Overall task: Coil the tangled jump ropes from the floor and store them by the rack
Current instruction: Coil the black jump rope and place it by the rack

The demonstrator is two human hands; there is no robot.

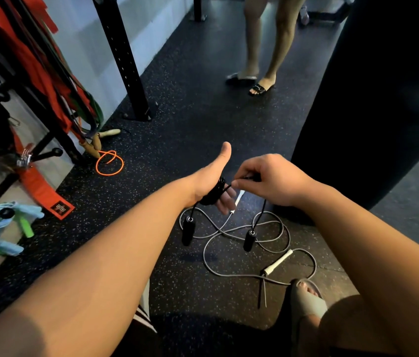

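A black jump rope (pixel 216 191) is wound in a coil around the fingers of my left hand (pixel 211 176), whose thumb sticks straight up. My right hand (pixel 267 179) pinches the rope's free strand just right of the coil. Its two black handles (pixel 187 230) (pixel 249 240) hang below my hands. A grey jump rope (pixel 231 253) with white handles (pixel 278 262) lies tangled on the floor underneath. An orange rope (pixel 109 162) with wooden handles sits by the foot of the rack (pixel 48 135).
A black upright post (pixel 126 63) is bolted to the floor at upper left. A dark punching bag (pixel 373 99) stands close on the right. Another person's legs in sandals (pixel 252 82) are ahead. Red bands hang on the rack; a light blue strap and green handle (pixel 26 226) lie left.
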